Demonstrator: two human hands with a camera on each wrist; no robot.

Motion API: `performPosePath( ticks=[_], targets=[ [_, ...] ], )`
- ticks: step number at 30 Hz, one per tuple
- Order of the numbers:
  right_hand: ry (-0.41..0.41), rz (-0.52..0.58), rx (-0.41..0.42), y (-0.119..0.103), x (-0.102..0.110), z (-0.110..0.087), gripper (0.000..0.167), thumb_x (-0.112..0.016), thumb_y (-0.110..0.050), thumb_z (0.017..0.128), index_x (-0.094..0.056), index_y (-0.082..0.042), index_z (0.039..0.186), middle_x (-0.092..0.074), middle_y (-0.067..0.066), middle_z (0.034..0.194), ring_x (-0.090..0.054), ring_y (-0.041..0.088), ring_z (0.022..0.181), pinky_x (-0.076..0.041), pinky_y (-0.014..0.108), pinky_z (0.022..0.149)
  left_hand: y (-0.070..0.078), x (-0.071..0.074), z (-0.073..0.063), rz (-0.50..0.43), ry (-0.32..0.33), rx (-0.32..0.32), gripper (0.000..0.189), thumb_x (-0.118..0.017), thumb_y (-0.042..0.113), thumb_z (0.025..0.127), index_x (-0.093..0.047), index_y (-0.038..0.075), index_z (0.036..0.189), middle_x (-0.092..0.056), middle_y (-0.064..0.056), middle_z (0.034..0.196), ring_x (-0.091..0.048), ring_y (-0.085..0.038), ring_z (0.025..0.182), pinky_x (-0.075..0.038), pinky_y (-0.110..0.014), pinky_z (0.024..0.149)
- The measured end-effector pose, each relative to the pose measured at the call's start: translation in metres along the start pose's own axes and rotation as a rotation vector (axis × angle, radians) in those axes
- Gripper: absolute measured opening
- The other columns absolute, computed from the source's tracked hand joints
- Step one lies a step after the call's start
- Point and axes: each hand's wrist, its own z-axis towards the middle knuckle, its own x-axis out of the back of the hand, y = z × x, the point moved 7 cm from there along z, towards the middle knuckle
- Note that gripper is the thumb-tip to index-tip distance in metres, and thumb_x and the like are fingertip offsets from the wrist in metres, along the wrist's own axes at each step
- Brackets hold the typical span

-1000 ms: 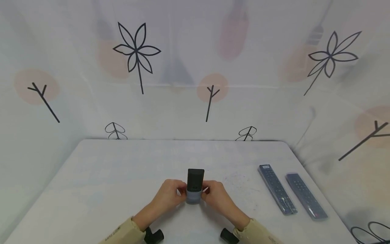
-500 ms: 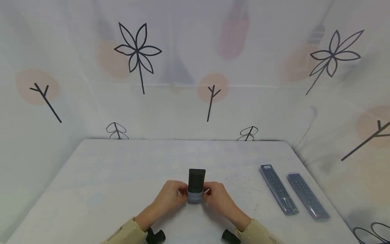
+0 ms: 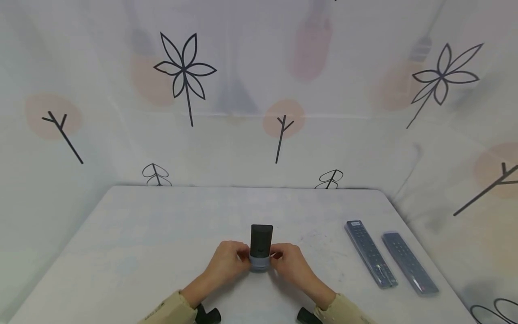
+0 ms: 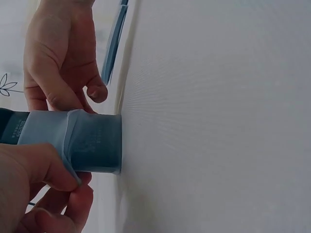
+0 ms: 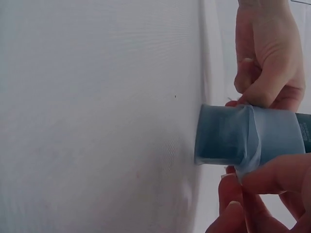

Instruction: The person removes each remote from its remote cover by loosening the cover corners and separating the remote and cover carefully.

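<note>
A dark remote control [image 3: 261, 240] stands on end on the white table between both hands, its upper part bare. Round its lower part sits a translucent bluish silicone sleeve [image 3: 259, 263], with a loose folded lip [image 4: 70, 141] about midway in the left wrist view. My left hand [image 3: 229, 259] pinches that lip between thumb and fingers on the left side. On the right side, my right hand [image 3: 288, 261] pinches the sleeve likewise, its thumb lying along the material in the right wrist view. The lower end of the sleeve [image 5: 221, 136] meets the tabletop.
Two more remote controls in translucent covers lie aslant at the table's right: one nearer remote [image 3: 371, 253] and one outer remote [image 3: 409, 263]. The white table [image 3: 162, 216] ends at a patterned cloth backdrop [image 3: 243, 148]. Dark wrist devices [image 3: 208, 316] sit at both cuffs.
The sleeve's upper edge sits slightly lower on the remote control, with a little more of the dark body bare. Both hands keep their pinch and have hardly moved.
</note>
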Motion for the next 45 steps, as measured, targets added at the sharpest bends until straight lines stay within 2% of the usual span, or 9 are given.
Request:
performPosePath(
  ticks=[10,16,20,24,29,35,45],
  targets=[
    [0.116,0.044,-0.020,-0.003,0.020,-0.004,0.024,-0.072,0.008,0.082,-0.074,-0.008,0.100,-0.071,0.000,0.094,-0.065,0.019,0.086,-0.054,0.028,0.070,0.006,0.000,-0.002,0.042,0.037,-0.053,0.020,-0.070,-0.009,0.065,-0.073,0.008,0.075,-0.065,0.007,0.068,-0.053,-0.003,0.061,-0.046,-0.022,0.056],
    [0.221,0.082,-0.026,-0.009,0.038,-0.007,0.030,-0.074,0.007,0.083,-0.075,-0.018,0.101,-0.071,-0.007,0.098,-0.065,0.013,0.088,-0.053,0.029,0.073,0.004,-0.001,-0.001,0.057,0.023,-0.027,0.018,-0.070,-0.008,0.068,-0.073,0.009,0.075,-0.064,0.009,0.069,-0.052,-0.002,0.062,-0.046,-0.021,0.058],
    [0.255,0.114,-0.010,-0.014,0.044,-0.009,0.030,-0.072,0.005,0.086,-0.075,-0.020,0.100,-0.070,-0.009,0.099,-0.064,0.012,0.089,-0.053,0.029,0.075,0.003,-0.001,-0.001,0.058,0.004,0.003,0.017,-0.070,-0.007,0.071,-0.073,0.008,0.077,-0.064,0.008,0.069,-0.052,-0.004,0.062,-0.046,-0.022,0.057],
    [0.272,0.143,0.024,-0.020,0.048,-0.011,0.026,-0.070,0.001,0.090,-0.074,-0.021,0.104,-0.070,-0.011,0.101,-0.064,0.011,0.094,-0.054,0.030,0.078,0.002,-0.001,0.000,0.057,-0.010,0.029,0.016,-0.070,-0.006,0.072,-0.073,0.008,0.078,-0.064,0.008,0.069,-0.051,-0.005,0.062,-0.046,-0.023,0.057],
    [0.315,0.200,0.114,-0.035,0.056,-0.015,0.023,-0.067,-0.004,0.095,-0.072,-0.017,0.113,-0.070,-0.010,0.108,-0.066,0.012,0.100,-0.054,0.031,0.081,0.003,-0.002,0.001,0.068,-0.007,0.013,0.018,-0.069,-0.007,0.071,-0.073,0.009,0.077,-0.063,0.009,0.069,-0.051,-0.004,0.061,-0.045,-0.022,0.057],
    [0.325,0.280,0.200,-0.050,0.060,-0.017,0.029,-0.065,-0.005,0.096,-0.067,-0.016,0.122,-0.069,-0.005,0.115,-0.065,0.014,0.105,-0.054,0.030,0.085,0.003,-0.002,0.000,0.065,-0.013,0.011,0.017,-0.069,-0.008,0.071,-0.073,0.008,0.078,-0.064,0.008,0.069,-0.051,-0.004,0.062,-0.046,-0.023,0.057],
    [0.319,0.357,0.289,-0.067,0.058,-0.018,0.031,-0.070,-0.010,0.094,-0.066,-0.017,0.123,-0.067,0.001,0.119,-0.062,0.018,0.112,-0.055,0.033,0.087,0.003,-0.003,0.001,0.077,-0.014,0.024,0.016,-0.070,-0.007,0.071,-0.073,0.007,0.079,-0.063,0.008,0.068,-0.051,-0.004,0.062,-0.046,-0.023,0.057]
  ],
)
